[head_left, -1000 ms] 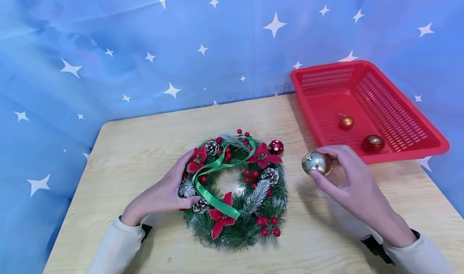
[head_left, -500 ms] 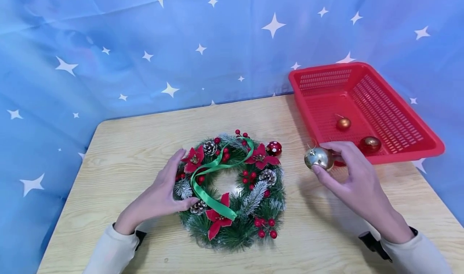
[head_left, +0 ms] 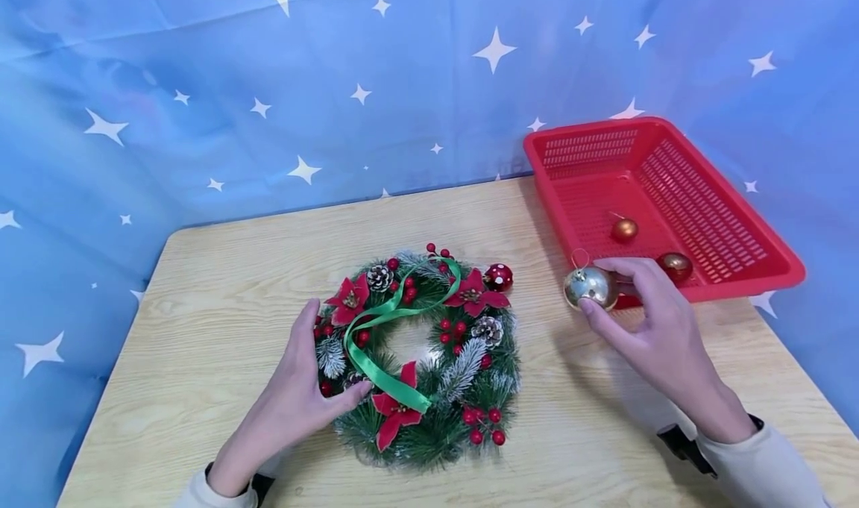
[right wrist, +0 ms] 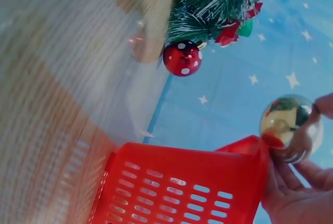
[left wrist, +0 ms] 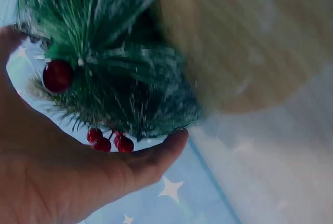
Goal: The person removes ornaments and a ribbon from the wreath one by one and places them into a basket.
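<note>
My right hand (head_left: 664,336) pinches a shiny pale-gold Christmas ball (head_left: 589,289) between thumb and fingers, its hanging loop standing up on top. It is held above the table, just left of the basket's near corner. A green Christmas wreath (head_left: 429,433) lies flat in the middle, with red poinsettias, berries and frosted pinecones. Across its left side trails a green ribbon (head_left: 379,377). At the wreath's left edge my left hand (head_left: 291,400) rests with fingers spread, thumb over the greenery. A red ball with white dots (head_left: 499,277) hangs at the wreath's upper right.
A red plastic basket (head_left: 550,195) stands at the back right, with a small copper ball (head_left: 624,230) and a larger brown-gold ball (head_left: 674,267) inside. The wooden table (head_left: 235,284) backs onto a blue star-patterned cloth (head_left: 403,60).
My left hand has shifted a little toward the near side along the wreath's edge. The pale-gold ball has turned in my right hand, so its loop now points up.
</note>
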Demonstrator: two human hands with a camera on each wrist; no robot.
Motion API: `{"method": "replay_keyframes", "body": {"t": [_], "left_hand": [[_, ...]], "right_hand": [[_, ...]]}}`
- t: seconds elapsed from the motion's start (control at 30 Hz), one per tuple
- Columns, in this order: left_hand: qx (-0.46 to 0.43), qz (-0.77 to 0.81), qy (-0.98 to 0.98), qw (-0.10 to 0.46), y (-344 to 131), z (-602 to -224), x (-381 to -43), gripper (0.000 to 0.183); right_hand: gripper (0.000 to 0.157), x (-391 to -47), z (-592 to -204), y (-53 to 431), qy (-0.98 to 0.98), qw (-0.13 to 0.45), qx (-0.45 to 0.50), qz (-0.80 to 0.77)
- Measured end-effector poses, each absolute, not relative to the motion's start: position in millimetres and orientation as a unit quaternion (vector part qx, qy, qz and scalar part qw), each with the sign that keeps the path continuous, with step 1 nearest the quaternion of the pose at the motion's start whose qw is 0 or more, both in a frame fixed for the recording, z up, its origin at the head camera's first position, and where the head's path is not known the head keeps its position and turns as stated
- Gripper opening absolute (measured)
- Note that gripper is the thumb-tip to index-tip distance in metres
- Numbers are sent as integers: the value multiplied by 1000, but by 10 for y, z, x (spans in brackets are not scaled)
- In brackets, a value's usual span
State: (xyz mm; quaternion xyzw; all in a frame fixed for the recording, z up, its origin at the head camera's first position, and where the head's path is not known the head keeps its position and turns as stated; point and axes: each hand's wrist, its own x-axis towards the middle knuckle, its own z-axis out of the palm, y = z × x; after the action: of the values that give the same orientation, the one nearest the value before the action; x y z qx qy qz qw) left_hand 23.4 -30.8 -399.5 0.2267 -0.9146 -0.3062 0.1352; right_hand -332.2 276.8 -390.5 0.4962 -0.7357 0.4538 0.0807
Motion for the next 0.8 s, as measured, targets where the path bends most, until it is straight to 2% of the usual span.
{"method": "replay_keyframes", "body": {"t": [0.4, 0.8], "left_hand": [[278, -329, -894, 125, -174, -4005, 226, 126], [232, -320, -907, 146, -219, -4066, 208, 123]], "right_hand": [[56, -3352, -3874, 2764, -742, 76, 480, 462], [55, -3389, -3862, 2791, -740, 73, 469, 476]]}}
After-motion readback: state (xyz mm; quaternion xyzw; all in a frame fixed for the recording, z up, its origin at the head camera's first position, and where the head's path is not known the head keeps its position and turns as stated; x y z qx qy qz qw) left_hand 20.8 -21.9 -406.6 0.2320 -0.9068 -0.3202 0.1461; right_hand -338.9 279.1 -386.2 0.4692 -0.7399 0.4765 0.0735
